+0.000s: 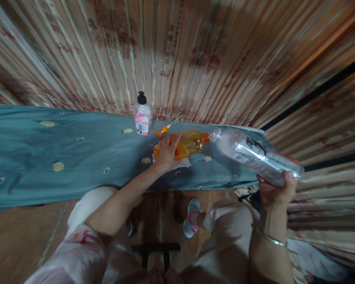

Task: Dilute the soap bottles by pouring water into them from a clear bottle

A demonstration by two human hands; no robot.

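Transfer appears the step: left hand (166, 153) is wrapped round orange bottle (195, 141); right hand (276, 189) grips clear bottle (254, 154) at its three o'clock. Next move requires steady alignment.

The curtain (165, 59) hung behind the counter (85, 157). At the counter's back stood the flip-top bottle (142, 120), with the pump head (165, 129) just to its right. Before the pump head, the left hand (166, 156) held the pump bottle (195, 141), neck rightward — mouth at the mouth of the drink bottle (254, 154), whose base lay farther right, in the right hand (276, 190).
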